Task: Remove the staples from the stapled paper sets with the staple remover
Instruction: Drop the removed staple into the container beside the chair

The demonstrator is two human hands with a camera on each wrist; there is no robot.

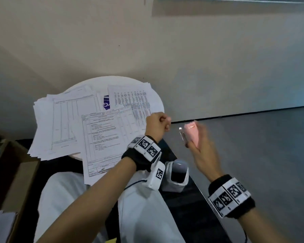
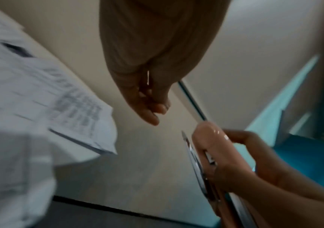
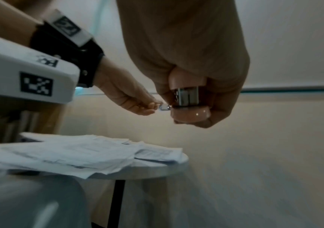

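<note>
My right hand (image 1: pixel 198 137) grips the pink staple remover (image 1: pixel 191 132), lifted off the table to the right of the papers, its metal jaws pointing left. My left hand (image 1: pixel 162 122) is curled just left of it, at the table's right edge. In the left wrist view its thumb and fingers (image 2: pixel 155 111) pinch a thin shiny staple (image 2: pixel 148 77). In the right wrist view the left fingertips (image 3: pixel 147 108) sit right at the jaw tips of the remover (image 3: pixel 189 115). Printed paper sets (image 1: pixel 102 134) lie spread over the small round white table (image 1: pixel 88 83).
A brown cardboard box (image 1: pixel 16 172) stands at the left. Grey floor (image 1: pixel 253 146) opens to the right, and a pale wall rises behind the table. My lap in white trousers (image 1: pixel 147 216) and a white shoe (image 1: pixel 177 174) are below the hands. A dark table leg (image 3: pixel 116 200) stands under the top.
</note>
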